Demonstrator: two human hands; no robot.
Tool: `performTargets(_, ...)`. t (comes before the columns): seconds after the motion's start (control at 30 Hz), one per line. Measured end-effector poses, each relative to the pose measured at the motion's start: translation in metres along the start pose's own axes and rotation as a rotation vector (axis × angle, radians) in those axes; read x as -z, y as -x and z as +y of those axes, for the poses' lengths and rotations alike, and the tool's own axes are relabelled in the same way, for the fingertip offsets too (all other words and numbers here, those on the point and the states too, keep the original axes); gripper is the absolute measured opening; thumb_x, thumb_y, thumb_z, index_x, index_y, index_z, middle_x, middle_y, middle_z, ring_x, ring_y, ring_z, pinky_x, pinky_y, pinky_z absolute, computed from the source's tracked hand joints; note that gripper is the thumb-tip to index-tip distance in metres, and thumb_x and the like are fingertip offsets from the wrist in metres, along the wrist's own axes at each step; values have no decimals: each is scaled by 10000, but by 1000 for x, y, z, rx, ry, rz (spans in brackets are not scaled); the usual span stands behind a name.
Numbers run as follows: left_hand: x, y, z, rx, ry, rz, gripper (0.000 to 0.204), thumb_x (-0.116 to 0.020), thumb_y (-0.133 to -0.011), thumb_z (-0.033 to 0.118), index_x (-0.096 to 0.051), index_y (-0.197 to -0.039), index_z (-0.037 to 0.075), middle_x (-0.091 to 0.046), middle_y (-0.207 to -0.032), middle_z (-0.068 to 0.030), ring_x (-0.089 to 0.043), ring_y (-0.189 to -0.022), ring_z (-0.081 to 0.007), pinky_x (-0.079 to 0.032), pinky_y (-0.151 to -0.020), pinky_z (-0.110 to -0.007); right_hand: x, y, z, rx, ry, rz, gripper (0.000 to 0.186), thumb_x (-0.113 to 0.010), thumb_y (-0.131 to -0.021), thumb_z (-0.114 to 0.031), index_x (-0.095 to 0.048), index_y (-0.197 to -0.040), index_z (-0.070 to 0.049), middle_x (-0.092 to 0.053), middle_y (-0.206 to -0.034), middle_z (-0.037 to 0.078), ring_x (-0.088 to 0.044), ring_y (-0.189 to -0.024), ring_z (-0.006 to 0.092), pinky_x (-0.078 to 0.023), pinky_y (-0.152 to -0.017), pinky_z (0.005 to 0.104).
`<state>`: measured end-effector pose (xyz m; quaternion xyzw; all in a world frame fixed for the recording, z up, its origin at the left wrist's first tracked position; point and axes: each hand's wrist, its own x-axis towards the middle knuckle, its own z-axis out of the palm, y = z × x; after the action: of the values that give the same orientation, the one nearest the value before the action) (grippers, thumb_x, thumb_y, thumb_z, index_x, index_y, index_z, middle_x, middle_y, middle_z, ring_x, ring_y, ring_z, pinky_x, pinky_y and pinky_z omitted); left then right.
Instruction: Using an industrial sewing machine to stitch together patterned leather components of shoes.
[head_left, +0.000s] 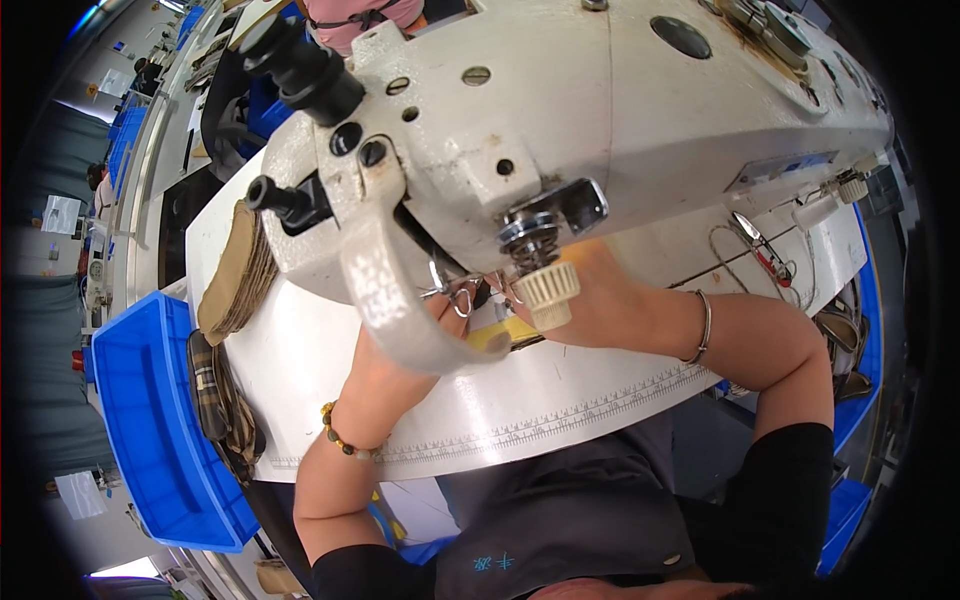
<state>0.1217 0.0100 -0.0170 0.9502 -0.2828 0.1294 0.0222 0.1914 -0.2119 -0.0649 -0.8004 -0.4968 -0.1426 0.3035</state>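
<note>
A large white industrial sewing machine (560, 110) fills the upper middle of the view. My left hand (388, 372), with a beaded bracelet at its wrist, reaches in under the sewing head; a curved white lever covers part of it. From the right my right hand (595, 305), a metal bangle on its wrist, comes in behind the ribbed tension knob (550, 293). Both hands are close together near the needle area. A yellow piece (512, 329) shows between them, too covered to name. The machine hides the fingers of both hands, so what they hold cannot be made out.
Stacked brown fabric pieces (238, 275) lie at the table's left edge, with plaid pieces (222, 410) nearer me. Beyond them is a blue bin (160, 430). Red-handled snips (765, 250) rest at right. A printed ruler (560, 423) follows the table's front edge.
</note>
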Motion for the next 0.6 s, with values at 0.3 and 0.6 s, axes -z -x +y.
performTargets(0.3,-10,-2,-13,35,135,146,233,-793,-666,74,-643,-844,81,-650,-749,-36,-630,-648,-249,-508,-602,-360,-8,0,5,-78,-130,-76,81,-687,-627,-102,-627,-631,-48,-608,-618,112,-627,-536,306,-495,-509,406)
performTargets(0.6,-3,-6,-4,-81,64,172,316,-832,-629,157,-739,-928,120,-641,-843,2,-638,-779,-190,-497,-683,-332,-10,9,-5,107,152,-113,127,-708,-624,-115,-608,-582,-48,-576,-603,124,-627,-534,287,-504,-504,396)
